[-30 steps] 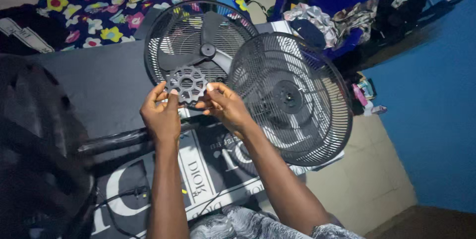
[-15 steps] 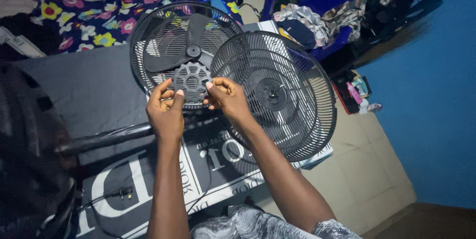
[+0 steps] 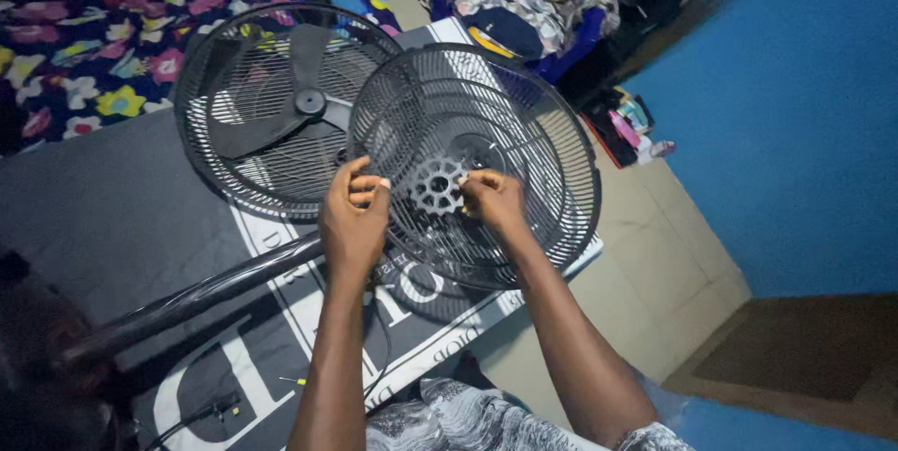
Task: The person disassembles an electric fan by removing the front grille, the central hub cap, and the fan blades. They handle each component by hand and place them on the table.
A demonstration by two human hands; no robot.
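Both our hands meet at the toothed plastic ring [image 3: 438, 185], lying flat on the middle of the loose fan guard [image 3: 524, 114]. Our right hand [image 3: 494, 200] pinches its edge; our left hand [image 3: 354, 212], fingers curled, rests just beside it, slightly farther off.

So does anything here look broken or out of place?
The fan is in pieces: its front grille lies loose, overlapping the rear grille where the blade sits bare. The right hand holds a toothed plastic ring at the loose grille's centre. Nothing looks broken.
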